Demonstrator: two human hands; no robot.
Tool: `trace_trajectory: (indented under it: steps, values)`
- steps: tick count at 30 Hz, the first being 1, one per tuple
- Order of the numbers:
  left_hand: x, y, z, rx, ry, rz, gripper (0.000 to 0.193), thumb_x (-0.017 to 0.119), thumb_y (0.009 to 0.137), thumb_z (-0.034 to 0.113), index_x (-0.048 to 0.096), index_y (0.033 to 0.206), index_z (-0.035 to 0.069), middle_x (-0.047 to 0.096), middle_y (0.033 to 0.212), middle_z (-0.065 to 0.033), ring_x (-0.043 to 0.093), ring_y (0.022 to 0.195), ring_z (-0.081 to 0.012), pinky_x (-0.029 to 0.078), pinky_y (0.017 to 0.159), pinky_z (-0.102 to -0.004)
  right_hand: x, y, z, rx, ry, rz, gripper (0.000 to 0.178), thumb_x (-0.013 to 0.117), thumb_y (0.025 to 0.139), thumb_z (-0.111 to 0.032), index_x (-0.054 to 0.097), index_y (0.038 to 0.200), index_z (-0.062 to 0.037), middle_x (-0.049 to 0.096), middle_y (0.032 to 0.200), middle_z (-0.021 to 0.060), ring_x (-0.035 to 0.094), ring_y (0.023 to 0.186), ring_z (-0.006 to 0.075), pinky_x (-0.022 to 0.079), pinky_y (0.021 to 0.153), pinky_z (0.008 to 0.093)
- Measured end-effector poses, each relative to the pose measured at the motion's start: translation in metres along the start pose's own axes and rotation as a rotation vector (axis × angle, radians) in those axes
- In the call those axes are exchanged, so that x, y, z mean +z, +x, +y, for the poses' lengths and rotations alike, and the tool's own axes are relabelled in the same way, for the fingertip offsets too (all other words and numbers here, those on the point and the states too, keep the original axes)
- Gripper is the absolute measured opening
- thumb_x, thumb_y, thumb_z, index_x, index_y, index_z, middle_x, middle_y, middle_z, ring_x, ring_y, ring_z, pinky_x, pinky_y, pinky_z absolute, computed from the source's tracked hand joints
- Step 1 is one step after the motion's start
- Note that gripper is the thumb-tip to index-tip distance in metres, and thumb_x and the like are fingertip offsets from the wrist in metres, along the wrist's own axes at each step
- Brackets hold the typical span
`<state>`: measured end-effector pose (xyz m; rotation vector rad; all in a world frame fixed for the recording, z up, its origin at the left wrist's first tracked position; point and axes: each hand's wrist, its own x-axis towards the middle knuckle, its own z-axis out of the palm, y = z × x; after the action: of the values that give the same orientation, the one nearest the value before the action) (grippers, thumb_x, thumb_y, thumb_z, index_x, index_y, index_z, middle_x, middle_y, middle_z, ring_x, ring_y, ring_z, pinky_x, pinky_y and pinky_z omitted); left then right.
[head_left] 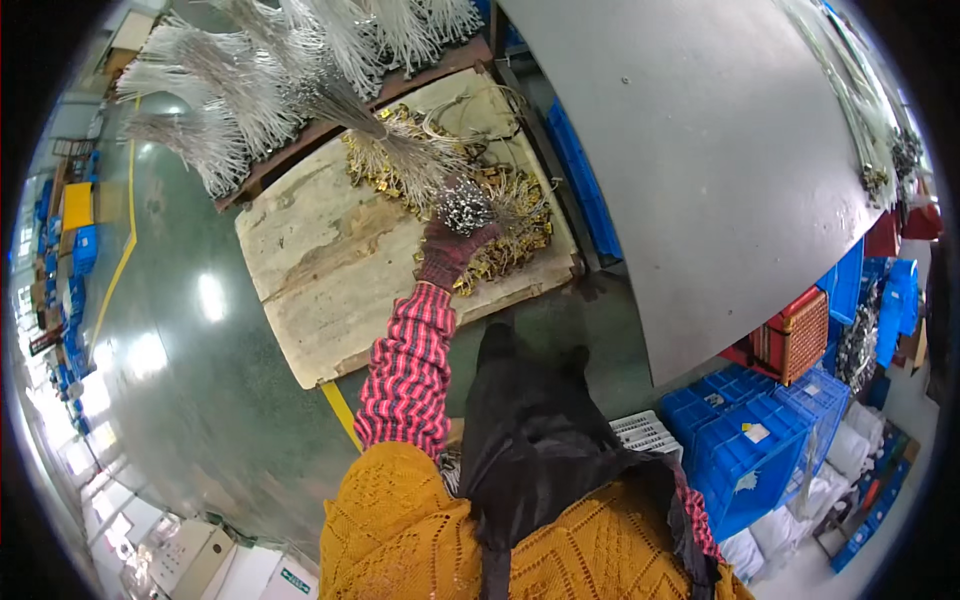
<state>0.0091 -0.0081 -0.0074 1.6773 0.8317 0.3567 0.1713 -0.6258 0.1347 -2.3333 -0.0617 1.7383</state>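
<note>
My left hand (452, 248), in a dark red glove, reaches forward over a worn pale board (310, 240). Its fingers are closed round a bundle of thin wires (465, 207), whose silvery ends point up. Beneath and around the hand, a heap of wires with yellow end pieces (515, 225) covers the board's right part. Just beyond it, another wire bundle (405, 155) lies across the heap, fanned toward me. My right hand is out of sight; only a bit of its checked sleeve (698, 515) shows at the lower right.
Several pale wire bundles (225, 90) stand on a brown rack at the far left. A large grey tabletop (690, 170) juts in on the right, with a blue crate (585, 180) under its edge. Blue crates (745, 440) and a red basket (790, 335) stand at the right.
</note>
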Motion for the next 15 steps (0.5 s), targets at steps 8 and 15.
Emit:
trace_trajectory:
  steps: [8, 15]
  values:
    - [0.012, -0.062, -0.016, 0.016, -1.757, -0.146, 0.031, 0.051, 0.098, 0.016, 0.057, 0.126, 0.006, 0.059, 0.132, -0.0114, 0.055, 0.122, -0.0301, 0.044, 0.108, -0.0401, 0.053, 0.050, 0.036, -0.033, 0.240, 0.128, 0.036, 0.060, 0.088, -0.025, 0.068, 0.114, -0.0014, 0.070, 0.082, 0.0108, 0.065, 0.066, 0.0158, 0.053, 0.062, 0.0323]
    - [0.024, -0.149, 0.009, 0.032, -0.625, 0.104, 0.012, 0.053, 0.092, 0.011, 0.063, 0.092, 0.005, 0.063, 0.093, -0.0072, 0.063, 0.087, -0.0192, 0.053, 0.078, -0.0333, 0.087, 0.043, -0.052, -0.225, -0.046, 0.072, 0.042, 0.065, 0.087, -0.029, 0.067, 0.119, -0.0013, 0.072, 0.108, 0.0150, 0.067, 0.100, 0.0243, 0.051, 0.089, 0.0350]
